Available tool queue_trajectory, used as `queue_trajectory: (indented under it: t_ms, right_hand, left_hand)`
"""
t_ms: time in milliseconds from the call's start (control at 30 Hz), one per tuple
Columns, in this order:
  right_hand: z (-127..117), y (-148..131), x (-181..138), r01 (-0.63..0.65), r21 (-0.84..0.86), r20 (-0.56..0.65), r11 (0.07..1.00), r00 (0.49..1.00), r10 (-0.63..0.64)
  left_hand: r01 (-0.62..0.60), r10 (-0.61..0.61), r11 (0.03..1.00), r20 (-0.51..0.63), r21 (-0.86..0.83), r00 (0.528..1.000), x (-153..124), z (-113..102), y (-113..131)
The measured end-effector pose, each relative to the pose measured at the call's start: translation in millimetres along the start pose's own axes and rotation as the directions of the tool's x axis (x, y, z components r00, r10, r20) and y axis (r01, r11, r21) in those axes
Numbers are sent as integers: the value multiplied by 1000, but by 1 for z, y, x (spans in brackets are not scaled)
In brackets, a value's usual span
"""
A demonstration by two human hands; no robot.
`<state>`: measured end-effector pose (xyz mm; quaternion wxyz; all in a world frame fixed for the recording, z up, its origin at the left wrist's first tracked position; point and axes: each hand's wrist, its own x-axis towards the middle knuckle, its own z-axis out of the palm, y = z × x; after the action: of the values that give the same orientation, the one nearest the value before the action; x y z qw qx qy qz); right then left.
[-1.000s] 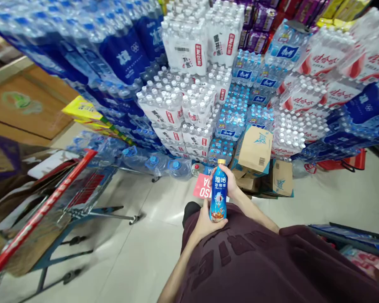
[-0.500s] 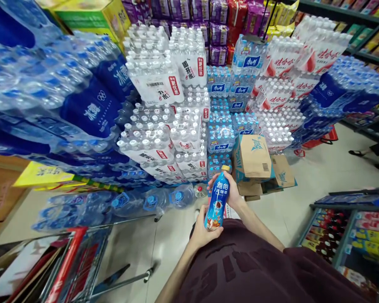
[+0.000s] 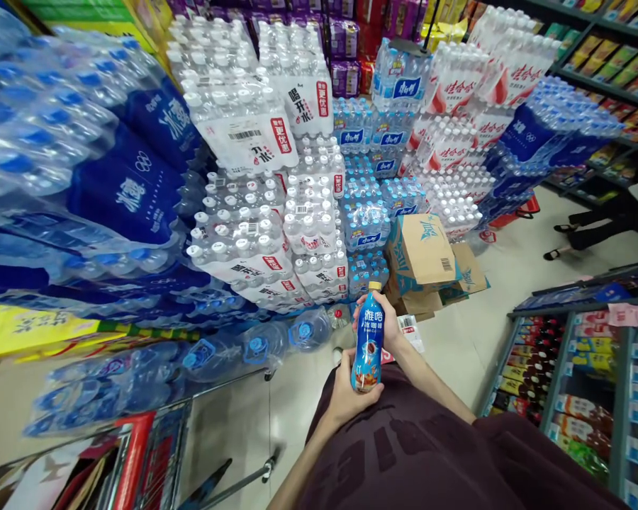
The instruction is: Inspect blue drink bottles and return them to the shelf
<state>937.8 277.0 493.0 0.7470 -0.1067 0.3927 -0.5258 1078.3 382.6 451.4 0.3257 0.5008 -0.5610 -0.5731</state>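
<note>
While both bare hands remain clamped on a blue, waisted plastic bottle with a yellow cap [image 3: 369, 340], its lean of half a second ago is corrected to near upright; the hold is judged unbroken. Left hand [image 3: 347, 394] encloses the base, right hand [image 3: 390, 322] the upper body. Bottle is held above the smooth grey floor [image 3: 292, 407], before the front edge of shrink-wrapped, white-capped clear bottle packs [image 3: 249, 142]. Nearby: a square-cornered brown cardboard carton [image 3: 428, 255].
</note>
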Motion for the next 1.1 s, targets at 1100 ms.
queue_trajectory:
  t_ms: [1100]
  right_hand:
    - [-87,-140,-8,264,138,63,955,959,-275]
  left_hand:
    - [309,-90,705,351,-639,932,75,113,45]
